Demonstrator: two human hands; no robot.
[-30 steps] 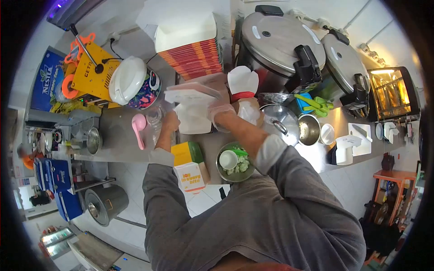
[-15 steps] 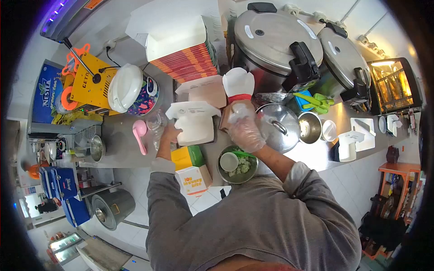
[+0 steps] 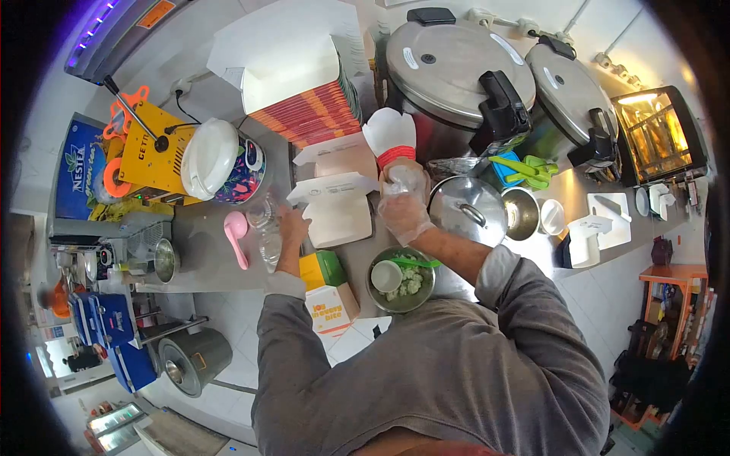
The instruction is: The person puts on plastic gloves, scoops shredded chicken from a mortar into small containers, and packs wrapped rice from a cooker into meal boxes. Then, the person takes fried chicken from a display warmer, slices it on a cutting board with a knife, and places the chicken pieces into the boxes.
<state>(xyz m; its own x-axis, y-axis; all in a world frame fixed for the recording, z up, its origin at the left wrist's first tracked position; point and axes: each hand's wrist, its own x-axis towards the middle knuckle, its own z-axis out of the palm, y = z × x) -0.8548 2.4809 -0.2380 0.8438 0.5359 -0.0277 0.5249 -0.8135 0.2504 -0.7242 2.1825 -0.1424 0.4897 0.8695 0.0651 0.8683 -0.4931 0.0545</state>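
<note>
My bare left hand (image 3: 293, 232) is at the left side of an open white paper food box (image 3: 341, 219), its fingers apart. Whether it touches the box is hard to tell. Clear plastic containers (image 3: 266, 239) lie just left of it. My right hand (image 3: 404, 216), in a clear plastic glove, has its fingers curled over a brown carton (image 3: 384, 169) in front of a red-and-white paper box (image 3: 394, 140). Something pale and rounded shows at its fingertips; I cannot make out what. Below it stands a metal bowl (image 3: 403, 305) with pale green food, a white cup (image 3: 386, 276) and a green-handled utensil (image 3: 417, 261).
A steel lid (image 3: 468, 216) lies right of my right hand. Two large cookers (image 3: 456, 72) stand behind. Stacked red cartons (image 3: 308, 110) are at the back. A pink scoop (image 3: 236, 235) lies left, and a yellow-green box (image 3: 323, 266) sits at the front edge.
My right hand has moved slightly left and away from me, over the brown carton. My left hand stays beside the white box. The whole view has shifted a little.
</note>
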